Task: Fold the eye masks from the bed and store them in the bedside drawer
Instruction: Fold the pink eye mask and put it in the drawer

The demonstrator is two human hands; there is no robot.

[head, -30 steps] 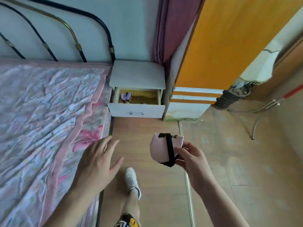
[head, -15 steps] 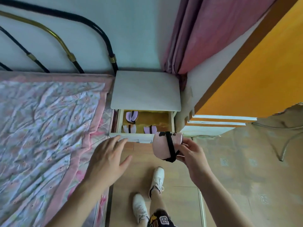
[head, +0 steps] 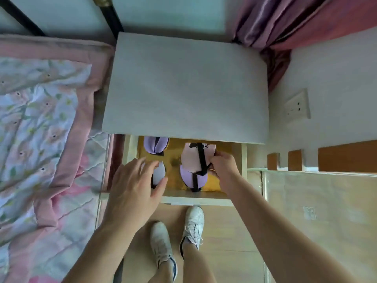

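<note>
My right hand (head: 224,166) grips a folded pink eye mask (head: 192,158) with a black strap, held inside the open bedside drawer (head: 195,200) at its right side. Just below it lies a folded lilac mask (head: 188,179). Another lilac mask (head: 155,145) sits at the drawer's back left, partly under the cabinet top. My left hand (head: 134,186) hovers over the drawer's front left with fingers spread, partly covering a pale mask (head: 158,174). It holds nothing.
The white bedside cabinet top (head: 187,88) overhangs the back of the drawer. The bed with its floral pink quilt (head: 40,139) lies to the left. A wall socket (head: 297,107) and orange wardrobe edge (head: 346,156) are on the right. My white shoes (head: 191,223) stand below the drawer.
I have stepped up to the cabinet. My right hand has carried the pink mask from in front of the drawer into it. My left hand has moved forward over the drawer's left side.
</note>
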